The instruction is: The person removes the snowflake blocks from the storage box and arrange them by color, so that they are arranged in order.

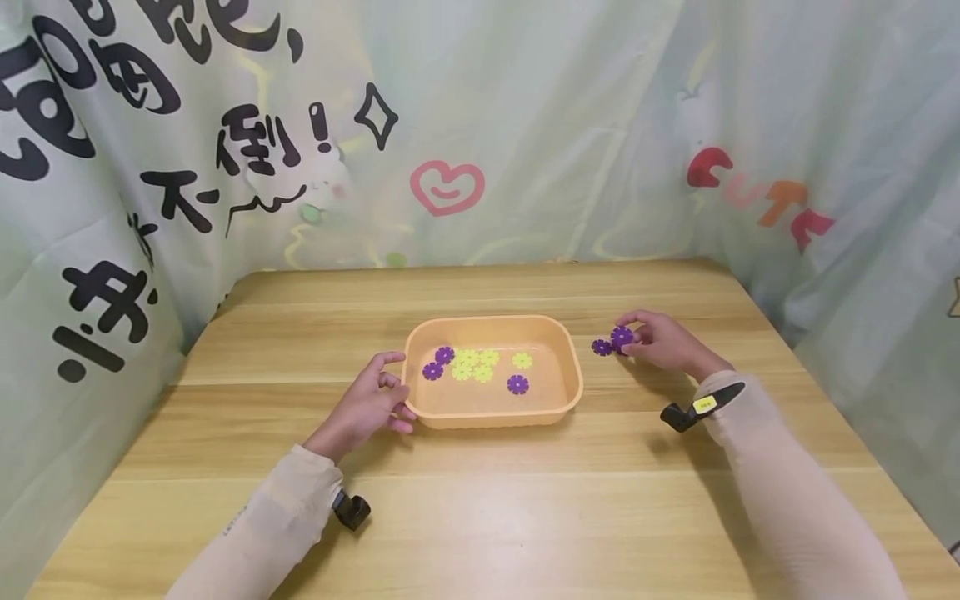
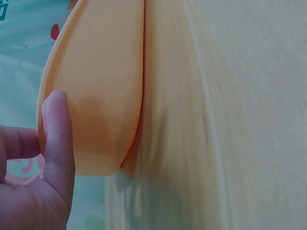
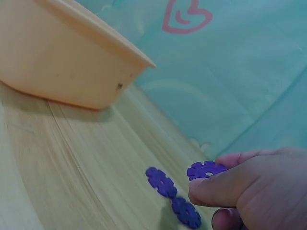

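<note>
The left hand [image 1: 367,404] holds an orange tray [image 1: 495,419], and the right hand [image 1: 663,340] pinches a purple disc [image 1: 621,336].
Nearest, 2 pale sleeves [image 1: 802,492] lie over the wooden table [image 1: 517,500], each with a black device [image 1: 351,510] at the wrist. The tray stands at the middle of the table; the fingers of the left hand, spread apart, bend around its left end. Inside it, 1 loose purple disc [image 1: 517,384] is at the right, 2 others are close together at the left, and yellow discs [image 1: 482,372] lie mostly in a cluster. Right of the tray, the fingers of the right hand are clamped on their disc, near 2 table discs [image 3: 161,182] which touch each other. Behind hangs a printed cloth [image 1: 555,150] with a pink heart [image 1: 447,208].
</note>
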Demonstrator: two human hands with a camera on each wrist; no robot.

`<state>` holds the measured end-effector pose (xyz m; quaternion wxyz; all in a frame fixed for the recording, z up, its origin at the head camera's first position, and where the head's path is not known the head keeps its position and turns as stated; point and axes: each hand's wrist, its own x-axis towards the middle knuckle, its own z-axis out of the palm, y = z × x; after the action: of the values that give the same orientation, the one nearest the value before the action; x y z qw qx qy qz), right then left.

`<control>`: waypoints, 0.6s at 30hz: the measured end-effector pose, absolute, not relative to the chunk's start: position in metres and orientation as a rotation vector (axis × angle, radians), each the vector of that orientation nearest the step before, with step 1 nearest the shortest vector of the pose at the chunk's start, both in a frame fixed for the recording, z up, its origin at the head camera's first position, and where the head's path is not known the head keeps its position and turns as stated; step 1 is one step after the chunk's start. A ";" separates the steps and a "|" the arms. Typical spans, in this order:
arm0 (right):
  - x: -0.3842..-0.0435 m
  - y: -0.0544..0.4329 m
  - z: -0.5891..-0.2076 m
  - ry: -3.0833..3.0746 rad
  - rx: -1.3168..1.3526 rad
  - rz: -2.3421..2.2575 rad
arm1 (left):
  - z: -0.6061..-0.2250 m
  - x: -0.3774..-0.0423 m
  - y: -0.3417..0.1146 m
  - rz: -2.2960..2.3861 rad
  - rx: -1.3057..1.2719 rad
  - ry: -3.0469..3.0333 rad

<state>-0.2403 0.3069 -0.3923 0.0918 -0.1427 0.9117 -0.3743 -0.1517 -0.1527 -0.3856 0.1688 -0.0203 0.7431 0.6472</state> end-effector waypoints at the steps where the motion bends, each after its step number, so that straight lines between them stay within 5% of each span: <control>1: -0.240 0.308 -0.394 2.711 -0.417 -1.115 | -0.386 -0.152 -0.153 1.842 -0.057 2.111; 18: -0.237 0.333 -0.404 2.833 -0.335 -0.966 | -0.384 -0.153 -0.152 1.826 -0.085 2.121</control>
<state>-0.2370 0.3333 -0.4041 0.0649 -0.1111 0.9386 -0.3201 -0.1533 -0.1519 -0.3844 0.1698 -0.0300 0.7465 0.6426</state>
